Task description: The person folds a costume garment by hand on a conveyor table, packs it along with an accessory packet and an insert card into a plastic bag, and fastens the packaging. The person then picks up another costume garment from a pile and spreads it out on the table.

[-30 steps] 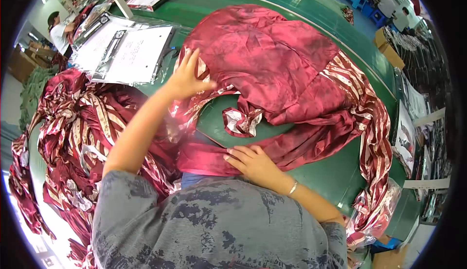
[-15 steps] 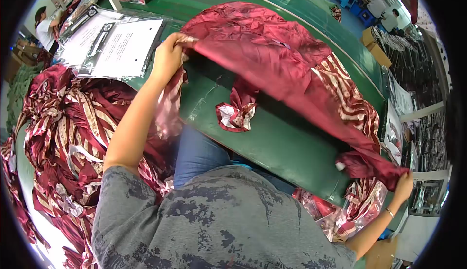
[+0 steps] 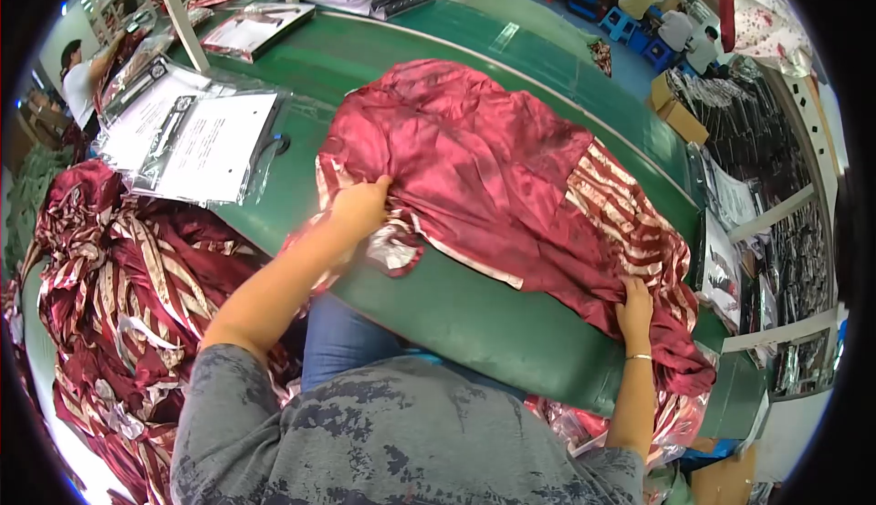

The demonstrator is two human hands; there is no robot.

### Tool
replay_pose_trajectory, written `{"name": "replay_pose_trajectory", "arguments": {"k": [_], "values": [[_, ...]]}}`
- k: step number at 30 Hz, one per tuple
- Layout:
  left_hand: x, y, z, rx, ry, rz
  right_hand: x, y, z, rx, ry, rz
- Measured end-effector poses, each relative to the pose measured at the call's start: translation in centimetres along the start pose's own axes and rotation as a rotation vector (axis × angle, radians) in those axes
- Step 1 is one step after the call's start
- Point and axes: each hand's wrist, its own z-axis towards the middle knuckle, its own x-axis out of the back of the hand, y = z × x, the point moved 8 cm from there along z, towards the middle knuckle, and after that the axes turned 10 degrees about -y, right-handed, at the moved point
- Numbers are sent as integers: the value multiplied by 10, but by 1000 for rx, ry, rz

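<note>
A crumpled dark red satin cloth (image 3: 474, 149) with gold-striped parts lies across the green table (image 3: 429, 309). My left hand (image 3: 362, 206) pinches the cloth near its left end, beside a bunched white and red piece (image 3: 394, 248). On the right, my right hand (image 3: 633, 309) rests on the cloth's near edge below the stripes, fingers close together; whether it grips a fold is not clear. A pale strip shows along the near edge between the hands.
Striped red cloth (image 3: 137, 295) is heaped at left. Bagged printed sheets (image 3: 205, 140) lie behind it. Plastic-wrapped packs fill a rack (image 3: 785, 322) at right, near cardboard boxes (image 3: 677, 108). A person (image 3: 84, 81) stands far left; others sit at the back right.
The cloth, stretched between both hands half a second ago, now lies bunched on the table. My right hand has come inward from the far right; my left hand has moved down.
</note>
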Motion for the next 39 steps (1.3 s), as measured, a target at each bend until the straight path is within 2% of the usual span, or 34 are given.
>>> {"name": "replay_pose_trajectory", "arguments": {"k": [3, 4, 6, 7, 8, 9, 10, 12, 13, 14, 16, 18, 19, 20, 21, 22, 25, 28, 29, 30, 32, 34, 37, 38, 39], "values": [[38, -10, 14, -12, -44, 45, -10, 38, 15, -206, -1, -26], [38, -20, 43, -18, -34, 154, 0, 37, 27, -174, 70, -59], [78, -25, 100, -90, 229, 399, 36, 27, 59, -117, 192, -130], [130, -12, 120, -166, 434, 481, 61, 23, 77, -81, 296, -200], [190, 0, 133, -152, 546, 505, 89, 22, 96, -50, 399, -271], [252, 11, 134, -124, 818, 483, 117, 34, 113, -134, 473, -136], [307, 21, 130, -62, 855, 390, 149, 35, 120, -140, 584, -144], [374, 41, 111, -57, 936, 315, 203, 38, 126, -268, 648, -164], [388, 42, 101, -253, 1089, 325, 221, 41, 126, -323, 668, -145], [395, 49, 84, -119, 978, 361, 231, 46, 124, -359, 674, -126], [386, 57, 33, -276, 957, 429, 234, 47, 114, -298, 654, -7], [362, 41, -18, -386, 983, 433, 217, 29, 96, -65, 684, 46], [346, 32, -40, -396, 959, 469, 208, 20, 83, 56, 694, 69], [327, 21, -62, -403, 932, 501, 194, 10, 73, 115, 587, 101], [306, 5, -82, -387, 861, 523, 183, -7, 56, 199, 572, 125], [281, -10, -102, -372, 786, 544, 158, -10, 42, 264, 566, 51], [191, -36, -167, -497, 571, 390, 104, -26, 3, 312, 207, 69], [107, -41, -223, -523, 241, 135, 61, -22, -43, 273, -54, 112], [75, -44, -239, -536, 122, 98, 54, -25, -60, 108, -218, 125], [48, -47, -255, -547, 5, 60, 46, -24, -78, 140, -214, 119], [16, -40, -284, -524, -189, -6, 34, -23, -115, 47, -316, 55], [-8, -37, -305, -542, -310, -54, 29, -26, -155, -34, -477, 26], [-73, -57, -329, -432, -646, -7, -3, -29, -218, -166, -873, 60], [-91, -61, -334, -413, -757, 19, -17, -37, -243, -214, -978, 276], [-103, -64, -339, -397, -869, 47, -26, -60, -260, -107, -1086, 256]]}}
